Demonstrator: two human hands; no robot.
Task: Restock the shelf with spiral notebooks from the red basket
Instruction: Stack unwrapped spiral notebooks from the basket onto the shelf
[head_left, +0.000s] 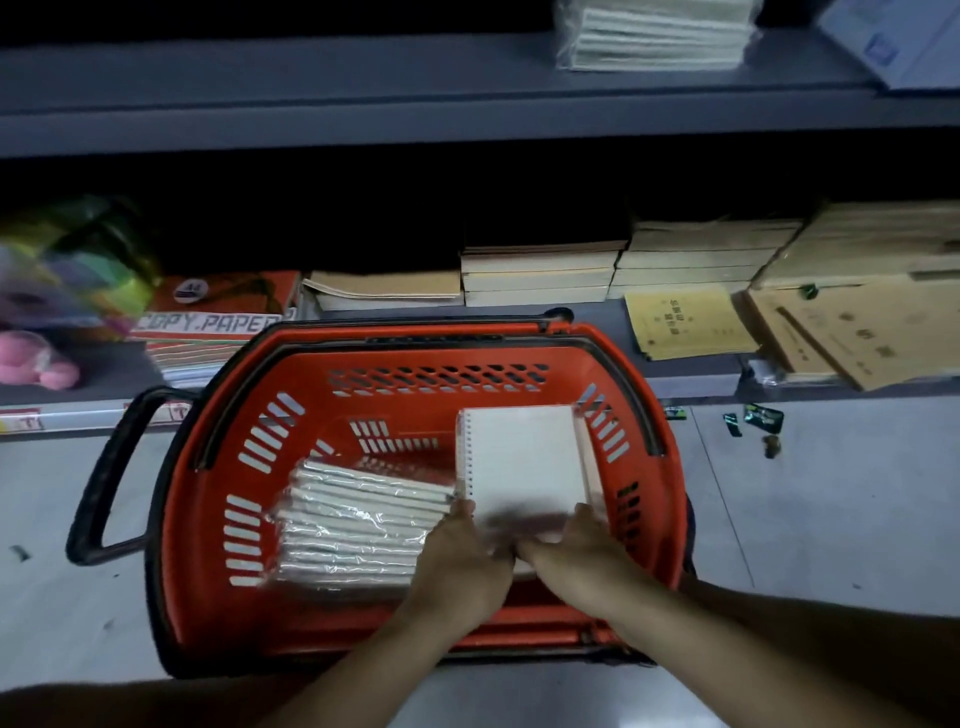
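1. There is one view only — a wide-angle camera worn on the person's head, so no second view shares any of the scene.
2. It faces forward and steeply down, onto the red basket on the floor.
3. It sits close — both forearms enter from the bottom edge.
4. The shelf fills the upper half, its straight edges bowed by the lens.

Stationery shop aisle: grey shelf stacked with paper goods, copy paper packs, price-tag rail, red shopping basket on floor.
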